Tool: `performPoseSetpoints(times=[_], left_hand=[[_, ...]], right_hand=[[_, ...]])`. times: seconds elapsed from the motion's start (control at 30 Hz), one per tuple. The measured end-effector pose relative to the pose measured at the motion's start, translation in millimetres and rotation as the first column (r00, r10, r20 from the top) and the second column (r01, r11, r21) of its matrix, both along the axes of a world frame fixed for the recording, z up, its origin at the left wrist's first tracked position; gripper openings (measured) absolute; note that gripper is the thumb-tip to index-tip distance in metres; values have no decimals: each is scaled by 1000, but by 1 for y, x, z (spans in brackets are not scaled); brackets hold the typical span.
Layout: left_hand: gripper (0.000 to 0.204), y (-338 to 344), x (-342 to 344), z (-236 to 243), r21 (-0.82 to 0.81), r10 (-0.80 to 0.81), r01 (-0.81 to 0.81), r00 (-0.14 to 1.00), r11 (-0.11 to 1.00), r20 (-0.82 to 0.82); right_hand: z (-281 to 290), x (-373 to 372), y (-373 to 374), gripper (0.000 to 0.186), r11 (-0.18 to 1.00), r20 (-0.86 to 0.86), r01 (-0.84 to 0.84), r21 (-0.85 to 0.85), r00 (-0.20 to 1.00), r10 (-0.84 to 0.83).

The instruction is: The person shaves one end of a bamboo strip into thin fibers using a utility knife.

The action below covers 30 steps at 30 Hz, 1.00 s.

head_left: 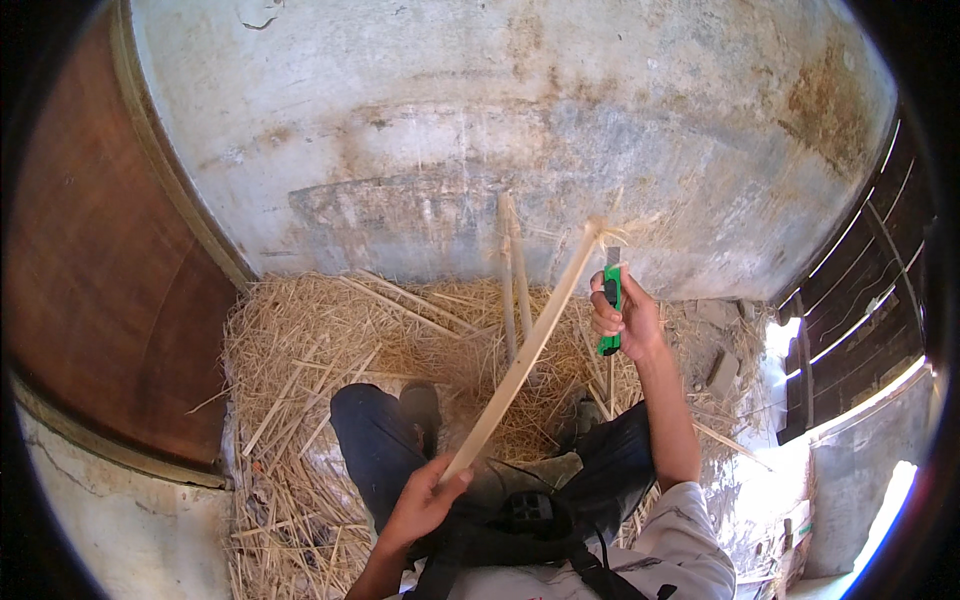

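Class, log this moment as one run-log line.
left hand: grips strip low end | right hand: holds green knife at strip top | straw underfoot | sticks lean on wall

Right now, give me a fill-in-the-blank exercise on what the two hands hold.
1. The right hand grips a knife with a ____ handle.
2. The left hand holds the lower end of a long pale ____.
3. The floor around the legs is covered with ____.

Missing words: green; stick; straw
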<state>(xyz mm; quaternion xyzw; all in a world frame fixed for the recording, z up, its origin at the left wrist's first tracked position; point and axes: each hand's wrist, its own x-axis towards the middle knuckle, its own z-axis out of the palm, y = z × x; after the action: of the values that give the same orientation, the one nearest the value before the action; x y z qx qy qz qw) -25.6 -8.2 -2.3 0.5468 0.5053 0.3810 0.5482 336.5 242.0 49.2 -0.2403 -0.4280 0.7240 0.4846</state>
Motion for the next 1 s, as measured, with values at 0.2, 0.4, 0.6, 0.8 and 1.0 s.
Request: performPoseSetpoints(times=[0.2, 0.4, 0.6, 0.8, 1.0], left_hand=[[27, 28, 11, 18, 48, 110, -108, 993, 993, -48], [34, 47, 32, 42, 264, 141, -76, 961, 962, -239], [37, 52, 33, 42, 337, 108, -9, 955, 942, -277], [23, 47, 18, 22, 277, 164, -69, 927, 958, -338], [20, 54, 27, 43, 267, 240, -164, 928, 950, -285]], right_hand=[[2, -33, -21, 41, 898, 526, -14, 440, 815, -245], [8, -70, -44, 29, 943, 445, 121, 311, 858, -256], [-5, -58, -32, 21, 902, 369, 401, 156, 824, -430], [9, -47, -34, 27, 822, 326, 508, 259, 755, -569], [10, -61, -59, 26, 645, 412, 228, 729, 606, -680]])
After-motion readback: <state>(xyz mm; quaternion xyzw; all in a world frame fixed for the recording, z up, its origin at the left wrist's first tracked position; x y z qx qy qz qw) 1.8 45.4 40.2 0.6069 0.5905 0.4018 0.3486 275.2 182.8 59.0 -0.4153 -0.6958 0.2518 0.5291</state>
